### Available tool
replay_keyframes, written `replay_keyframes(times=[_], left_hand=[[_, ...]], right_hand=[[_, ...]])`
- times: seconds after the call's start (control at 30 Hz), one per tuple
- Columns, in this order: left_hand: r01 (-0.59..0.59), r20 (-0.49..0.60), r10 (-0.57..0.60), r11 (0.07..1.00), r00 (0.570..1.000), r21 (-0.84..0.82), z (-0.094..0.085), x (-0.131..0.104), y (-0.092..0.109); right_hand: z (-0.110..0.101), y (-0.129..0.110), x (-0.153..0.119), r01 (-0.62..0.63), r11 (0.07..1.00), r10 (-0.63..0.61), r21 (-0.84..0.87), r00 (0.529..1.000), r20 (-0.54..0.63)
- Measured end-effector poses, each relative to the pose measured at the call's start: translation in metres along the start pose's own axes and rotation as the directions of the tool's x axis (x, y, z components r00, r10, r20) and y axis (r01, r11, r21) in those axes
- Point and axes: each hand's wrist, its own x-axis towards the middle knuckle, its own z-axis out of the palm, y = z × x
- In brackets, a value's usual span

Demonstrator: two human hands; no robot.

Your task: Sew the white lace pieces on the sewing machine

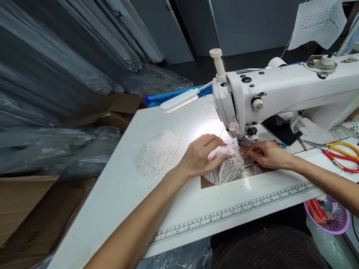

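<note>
A piece of white lace [226, 170] with small red marks lies at the needle area of a white sewing machine [280, 87]. My left hand [203, 153] bends over the lace from the left, thumb and fingers on its upper part. Just right of the presser foot, my right hand [267, 154] is closed in a pinch; what lies between its fingertips is too small to make out. Beneath the lace and the right fingers is a brown, partly shiny plate [252, 171]. Part of the lace is hidden under my left hand.
A second lace piece [159, 153] lies left on the white table. A lamp [179, 101] shines beside the machine head. To the right are a black phone [282, 129], yellow-handled scissors [342, 148] and red-handled scissors [340, 160]. A purple basket [338, 226] stands below; cardboard boxes [28, 201] stand left.
</note>
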Motion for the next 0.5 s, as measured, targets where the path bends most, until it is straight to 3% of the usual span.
replay_keyframes(times=[0.07, 0.17, 0.3, 0.5], left_hand=[[-0.191, 0.041, 0.197, 0.975, 0.98, -0.112, -0.001, -0.012, 0.007], [-0.328, 0.091, 0.328, 0.945, 0.94, -0.018, 0.006, -0.019, 0.019], [-0.351, 0.084, 0.341, 0.909, 0.936, 0.224, 0.017, -0.015, 0.031], [-0.318, -0.05, 0.334, 0.925, 0.941, 0.208, 0.022, -0.017, 0.03]], right_hand=[[-0.008, 0.009, 0.006, 0.186, 0.952, -0.202, -0.241, 0.978, -0.044], [-0.006, 0.013, 0.017, 0.362, 0.812, -0.357, -0.457, 0.929, 0.1], [0.005, 0.009, 0.024, 0.354, 0.747, -0.329, -0.563, 0.932, 0.149], [0.008, 0.018, 0.02, 0.361, 0.814, -0.382, -0.455, 0.923, 0.048]])
